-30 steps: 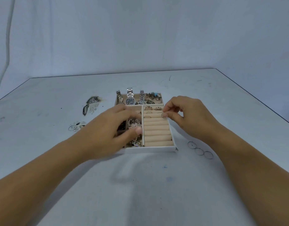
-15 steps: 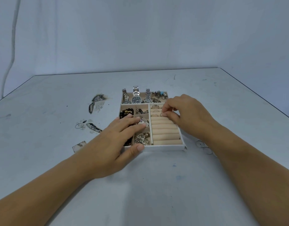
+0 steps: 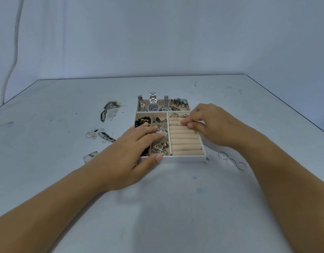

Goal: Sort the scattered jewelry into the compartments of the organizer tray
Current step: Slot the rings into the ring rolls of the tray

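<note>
Nearest me, the two bare forearms run out over the open table (image 3: 175,207), with plenty of free surface below both wrists. The left hand (image 3: 132,152) lies flat with its fingers straight and close together, holding nothing. Its thumb presses the front rim of the organizer tray (image 3: 185,158), and its fingers cover the tray's left compartments. A tangle of silver chains (image 3: 160,148) sits just under the forefinger's side, and black beads (image 3: 142,121) show past the fingertips. Out beyond the right wrist, three loose rings (image 3: 231,161) lie in a touching row on the table, just off the tray's front right corner. The right hand (image 3: 212,125) hovers over the ring rolls (image 3: 186,143), with its fingers curled and the thumb and forefinger tips pinched together, down on a roll near the far end. I cannot tell whether anything sits between them. A few rings (image 3: 174,115) stand in the slots just beyond those fingertips. Farther on, the watches (image 3: 153,106) fill the tray's back compartment. Well left of the left fingers there are dark smears (image 3: 106,114) and one small ring (image 3: 89,135). The table's far edge lies well beyond.
</note>
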